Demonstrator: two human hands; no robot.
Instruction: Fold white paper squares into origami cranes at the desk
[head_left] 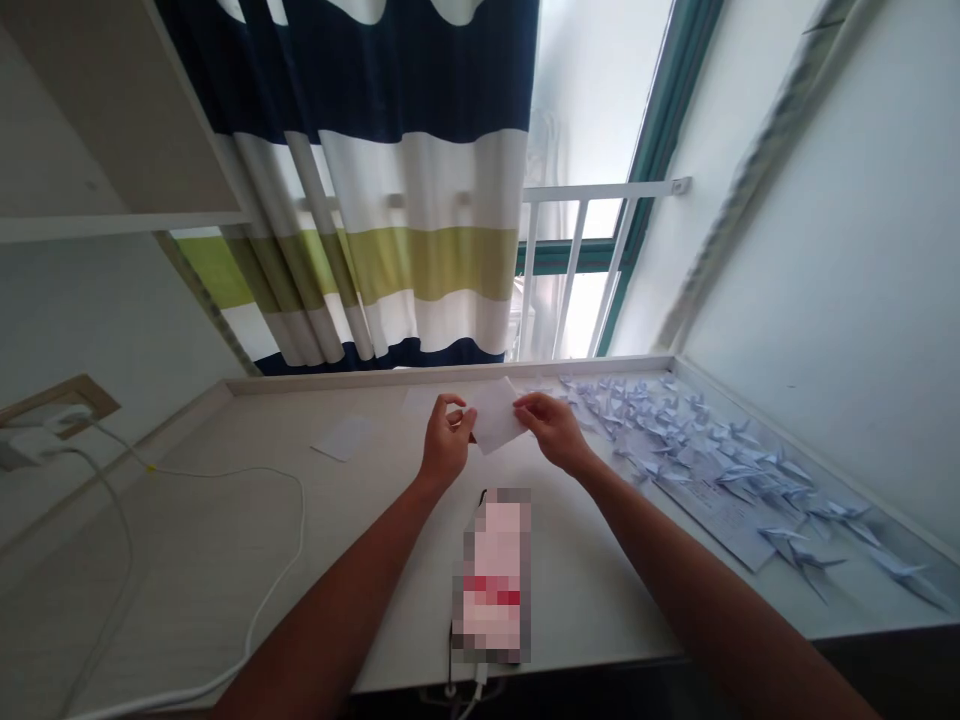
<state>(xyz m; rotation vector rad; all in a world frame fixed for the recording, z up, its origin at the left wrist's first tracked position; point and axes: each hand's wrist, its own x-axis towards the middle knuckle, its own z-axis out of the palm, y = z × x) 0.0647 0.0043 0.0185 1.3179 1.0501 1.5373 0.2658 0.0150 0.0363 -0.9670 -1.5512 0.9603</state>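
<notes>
A small white sheet of paper [496,414] is held up above the desk [225,520] between both my hands. My left hand [445,440] pinches its left edge with thumb and fingers closed. My right hand [553,425] grips its right edge, fingers curled over it. Another white paper square [341,437] lies flat on the desk to the left of my hands.
Several folded white paper cranes [697,450] cover the desk's right side along the wall. A phone [491,575] lies on the desk between my forearms. A white cable [277,570] loops across the left. A striped curtain [390,200] and window railing [577,270] stand behind.
</notes>
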